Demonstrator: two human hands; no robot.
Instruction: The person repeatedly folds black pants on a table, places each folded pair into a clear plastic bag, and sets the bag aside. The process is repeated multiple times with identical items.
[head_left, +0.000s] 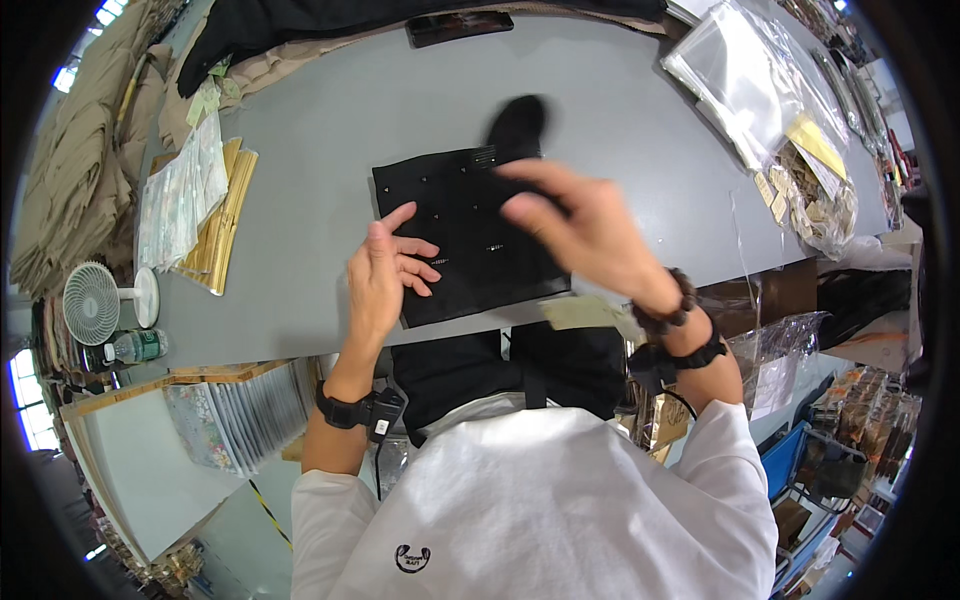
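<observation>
A folded black cloth garment with small pale marks lies flat on the grey table before me. My left hand rests at its left side, fingers apart and fingertips on the cloth. Over the garment's right part, my right hand is blurred; its thumb and forefinger are near a black piece that reaches past the top edge, also blurred. Whether those fingers pinch the cloth cannot be told. A pale green tag sticks out at the lower right, below my right hand.
Clear plastic bags lie at the right, beside a bag of tan tags. A phone lies at the far edge near dark clothing. To the left are papers, a white fan and a plastic bottle.
</observation>
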